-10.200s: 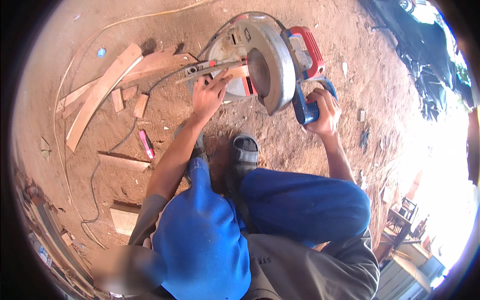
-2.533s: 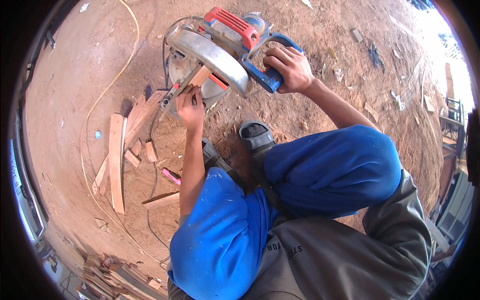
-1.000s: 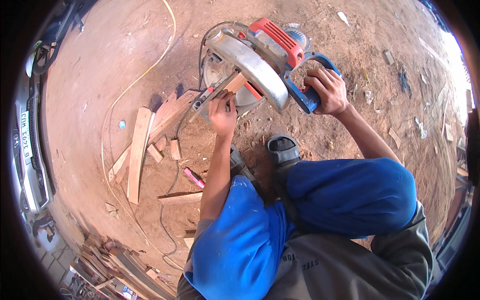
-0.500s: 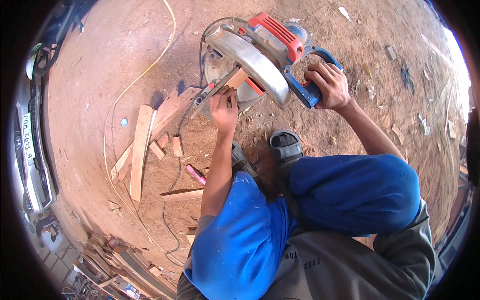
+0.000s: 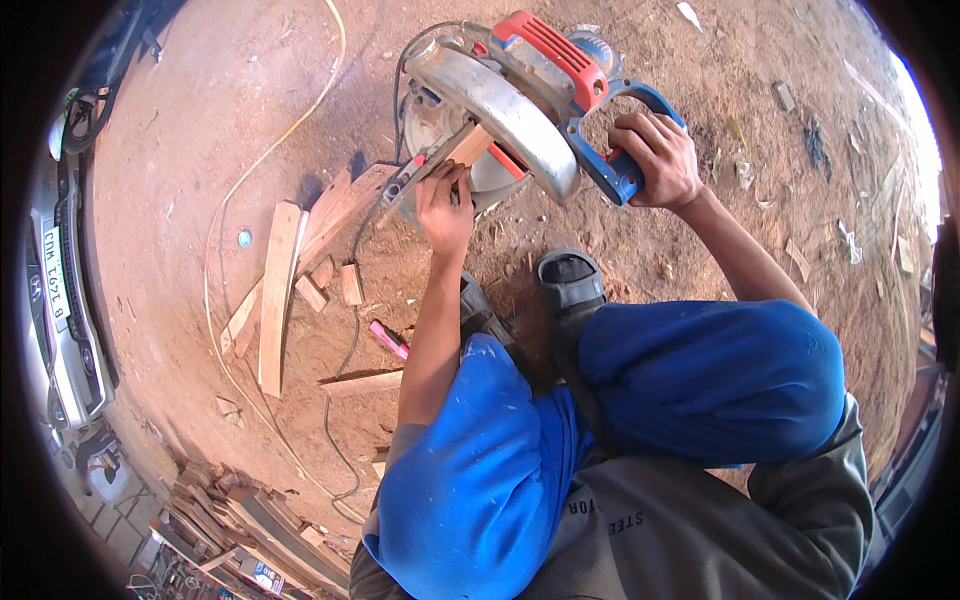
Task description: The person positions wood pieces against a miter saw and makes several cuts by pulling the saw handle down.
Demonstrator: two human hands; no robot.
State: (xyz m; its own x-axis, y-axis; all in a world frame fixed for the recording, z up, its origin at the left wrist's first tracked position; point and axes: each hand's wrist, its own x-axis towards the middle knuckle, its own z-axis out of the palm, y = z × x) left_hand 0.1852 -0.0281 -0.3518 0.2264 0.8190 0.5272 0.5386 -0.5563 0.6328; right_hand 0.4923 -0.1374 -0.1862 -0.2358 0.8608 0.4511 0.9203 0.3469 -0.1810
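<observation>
A miter saw [image 5: 505, 115] with a silver blade guard and a red and blue body stands on the dirt ground ahead of me. My right hand [image 5: 660, 160] is wrapped round its blue loop handle [image 5: 652, 97], on the right side. Against the saw's fence lies a short wood block [image 5: 470, 147], one end near the guard. My left hand [image 5: 444, 208] pinches the block's near end, with the fingers bent over it. The blade is hidden beneath the guard.
Left of the saw lie wooden planks [image 5: 277, 300] and several small offcuts [image 5: 351, 285]. A pink marker [image 5: 389, 339] rests by my left forearm. A yellowish cord [image 5: 235, 190] and a dark cable [image 5: 329, 425] cross the ground. More lumber [image 5: 240, 530] is heaped lower left; a parked car [image 5: 68, 300] stands beyond.
The view has shifted slightly, so the saw and both hands sit a little higher in the picture. Both hands keep the same holds.
</observation>
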